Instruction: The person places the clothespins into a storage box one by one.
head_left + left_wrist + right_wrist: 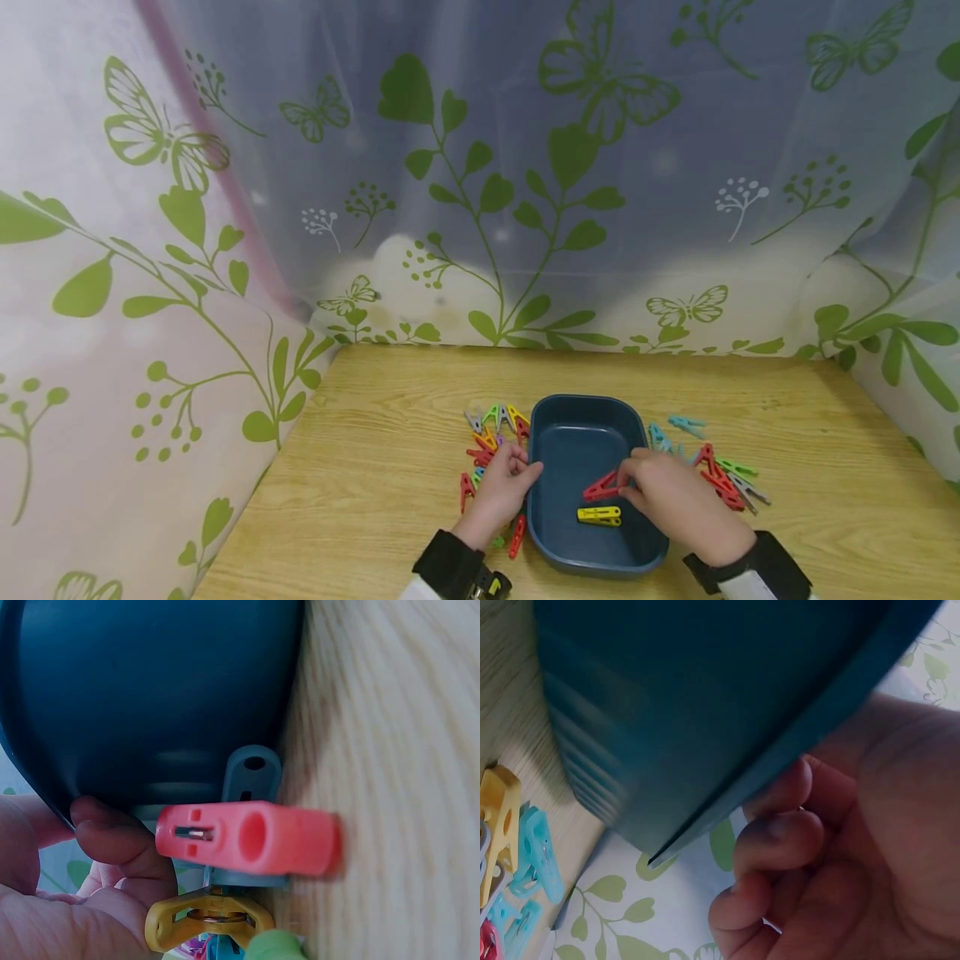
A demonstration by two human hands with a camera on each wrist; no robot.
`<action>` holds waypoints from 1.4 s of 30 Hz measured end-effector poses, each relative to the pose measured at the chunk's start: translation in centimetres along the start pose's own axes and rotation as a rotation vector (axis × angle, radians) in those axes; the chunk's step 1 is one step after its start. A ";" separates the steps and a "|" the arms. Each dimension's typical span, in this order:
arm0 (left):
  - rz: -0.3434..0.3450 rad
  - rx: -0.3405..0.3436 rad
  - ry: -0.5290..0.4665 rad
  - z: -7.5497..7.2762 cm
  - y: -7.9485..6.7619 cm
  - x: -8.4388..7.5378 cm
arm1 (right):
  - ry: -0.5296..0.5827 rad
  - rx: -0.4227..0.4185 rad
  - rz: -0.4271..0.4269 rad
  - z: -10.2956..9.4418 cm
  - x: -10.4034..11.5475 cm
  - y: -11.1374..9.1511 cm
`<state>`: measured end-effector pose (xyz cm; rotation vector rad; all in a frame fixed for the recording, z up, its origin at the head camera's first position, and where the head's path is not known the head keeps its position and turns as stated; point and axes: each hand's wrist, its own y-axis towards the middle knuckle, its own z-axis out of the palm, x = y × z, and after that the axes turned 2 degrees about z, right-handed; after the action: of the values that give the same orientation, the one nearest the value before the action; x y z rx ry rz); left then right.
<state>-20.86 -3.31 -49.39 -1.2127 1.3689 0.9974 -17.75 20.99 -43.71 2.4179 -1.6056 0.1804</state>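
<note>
A dark blue plastic basin (566, 546) stands on the table. At its left wall my left hand (500, 486) pinches the rim, thumb on the inner side and curled fingers outside, as the left wrist view also shows. My right hand (675, 498) reaches over the right rim and pinches a red clothespin (600, 488) inside the basin. Just below that, a yellow clothespin (599, 516) lies on the basin floor. In the right wrist view the basin's wall (667, 712) hides my right fingertips and the red clothespin.
Several mixed-colour clothespins lie left of the basin, among them a red clothespin (251, 838) and a yellow clothespin (210, 919). More lie on the right, including a light blue clothespin (686, 425) and a green clothespin (737, 467). A patterned curtain (480, 208) hangs behind the wooden table (360, 500).
</note>
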 end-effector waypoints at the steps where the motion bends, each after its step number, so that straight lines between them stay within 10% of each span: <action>1: 0.000 0.001 -0.001 0.0 0.0 0.0 | 0.004 0.007 -0.003 0.1 0.0 0.0; 28: -0.013 0.021 -0.031 0.0 0.0 0.0 | 0.020 0.001 0.010 -0.4 -0.5 0.1; 36: -0.005 0.015 -0.035 0.0 -0.1 -0.2 | -0.017 -0.188 0.138 -2.3 -4.9 0.0; 42: 0.002 0.020 -0.035 -0.1 -0.2 -0.1 | 0.009 -0.140 0.290 -2.6 -9.9 -0.3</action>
<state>-20.72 -3.39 -49.24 -1.1743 1.3497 0.9996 -21.30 30.62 -43.54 2.0713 -1.8918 0.1231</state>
